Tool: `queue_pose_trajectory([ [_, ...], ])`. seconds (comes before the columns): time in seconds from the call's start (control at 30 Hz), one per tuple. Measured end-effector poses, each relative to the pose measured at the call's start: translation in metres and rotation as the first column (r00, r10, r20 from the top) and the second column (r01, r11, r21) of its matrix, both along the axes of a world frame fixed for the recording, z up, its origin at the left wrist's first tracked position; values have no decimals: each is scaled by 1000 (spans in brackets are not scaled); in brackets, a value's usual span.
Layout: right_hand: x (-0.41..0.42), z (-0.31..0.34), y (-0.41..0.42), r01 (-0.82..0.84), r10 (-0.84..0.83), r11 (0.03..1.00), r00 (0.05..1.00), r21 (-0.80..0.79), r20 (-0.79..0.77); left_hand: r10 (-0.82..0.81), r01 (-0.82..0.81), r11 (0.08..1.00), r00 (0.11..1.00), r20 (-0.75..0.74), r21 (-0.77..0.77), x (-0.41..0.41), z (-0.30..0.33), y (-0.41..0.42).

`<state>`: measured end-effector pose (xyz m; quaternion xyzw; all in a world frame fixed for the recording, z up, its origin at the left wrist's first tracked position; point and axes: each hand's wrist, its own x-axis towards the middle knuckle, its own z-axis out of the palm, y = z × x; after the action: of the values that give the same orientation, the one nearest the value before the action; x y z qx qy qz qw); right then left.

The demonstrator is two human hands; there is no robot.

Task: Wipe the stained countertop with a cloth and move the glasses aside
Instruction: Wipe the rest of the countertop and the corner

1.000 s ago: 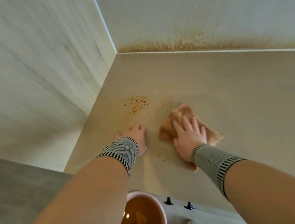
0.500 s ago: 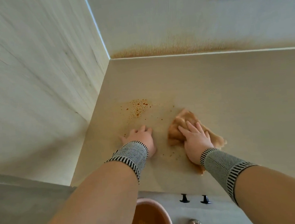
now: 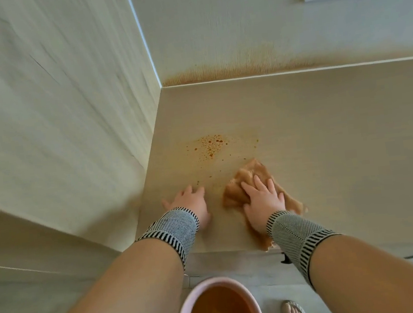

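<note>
Fingers spread, right hand [image 3: 263,198] presses a stained cloth [image 3: 249,177] flat for wiping toward orange spatter [image 3: 210,144] at 11 o'clock, while left hand [image 3: 191,203] lies flat, bracing on the countertop [image 3: 326,130].

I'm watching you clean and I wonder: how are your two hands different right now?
The right hand presses flat on the crumpled orange-brown cloth; the left hand rests on the bare beige countertop. The right hand lies right of the orange-brown speckled stain; the left hand sits nearer the corner wall, below the stain. Both have straight, spread fingers and grey striped knit wristbands.
</note>
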<state>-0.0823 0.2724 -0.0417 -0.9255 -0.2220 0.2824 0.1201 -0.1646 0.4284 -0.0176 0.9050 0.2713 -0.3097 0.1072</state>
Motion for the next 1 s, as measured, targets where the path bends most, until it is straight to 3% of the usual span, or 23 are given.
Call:
queue_pose_trajectory([
  [0.07,8,-1,-17,-47,51,997,997,-63,53,-22,22,1000,1000,-22,-5,-4,-3,0],
  [0.2,23,-2,-51,271,-259,949,961,-158,92,-36,36,999,999,-28,-9,-8,-4,1],
  [0.27,15,-3,-42,355,-343,919,935,-171,93,-36,35,999,999,-32,-19,-7,-5,3],
  [0.33,-3,-2,-22,272,-266,954,962,-129,59,-41,40,999,999,-35,-16,-4,-5,3],
  [0.43,-25,-5,-14,-72,79,995,992,-72,97,-42,42,999,998,-43,7,-3,-4,2],
  [0.5,-15,-4,-29,-132,144,986,981,-97,127,-50,51,999,998,-49,11,-3,-3,2],
  [0.53,-6,-3,-38,-71,88,990,986,-121,140,-49,49,999,998,-48,5,-4,-3,2],
  [0.63,15,1,-54,307,-294,934,951,-181,93,-50,50,999,998,-49,-4,-6,-2,4],
  [0.7,12,2,-44,390,-383,897,921,-208,76,-53,53,999,998,-46,-4,-6,-1,4],
  [0.77,-4,2,-22,283,-279,944,959,-170,46,-55,55,998,998,-41,-5,-6,-1,4],
  [0.9,-35,-4,-10,-135,139,988,988,-72,62,-47,47,999,999,-26,-4,-9,0,4],
  [0.93,-32,-5,-18,-149,155,986,985,-77,79,-45,44,999,999,-27,-6,-10,-1,4],
  [1.0,-21,-6,-38,1,13,993,993,-119,115,-41,40,999,999,-30,-15,-11,-2,4],
])
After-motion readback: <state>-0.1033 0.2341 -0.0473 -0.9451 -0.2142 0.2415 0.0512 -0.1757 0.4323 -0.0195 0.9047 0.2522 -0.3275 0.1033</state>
